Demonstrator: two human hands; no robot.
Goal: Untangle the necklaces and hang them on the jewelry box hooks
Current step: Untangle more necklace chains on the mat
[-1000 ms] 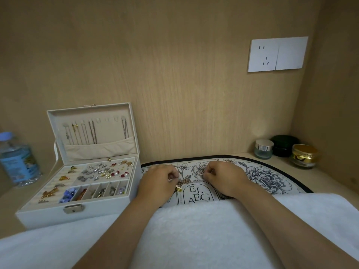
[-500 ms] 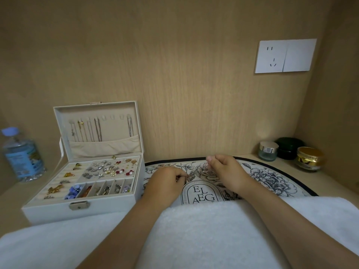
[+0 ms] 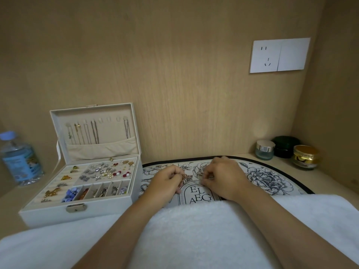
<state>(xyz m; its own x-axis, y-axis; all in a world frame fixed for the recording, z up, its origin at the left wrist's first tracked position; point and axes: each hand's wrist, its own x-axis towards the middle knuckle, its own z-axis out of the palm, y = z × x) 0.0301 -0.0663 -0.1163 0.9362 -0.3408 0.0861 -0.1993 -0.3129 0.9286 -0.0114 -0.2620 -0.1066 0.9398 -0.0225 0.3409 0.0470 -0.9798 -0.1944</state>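
Since half a second ago the right hand point(image 3: 223, 176) has dropped back beside the left hand point(image 3: 167, 180) on the floral mat point(image 3: 268, 179), right of the jewelry box point(image 3: 81, 208), both grips pinching the gold necklace point(image 3: 186, 177), so untangling continues.

Both forearms are bare to the frame's edge, sleeveless as far as visible; the left hand point(image 3: 167, 181) and right hand point(image 3: 223, 177) wear no rings (wrists likewise unadorned).
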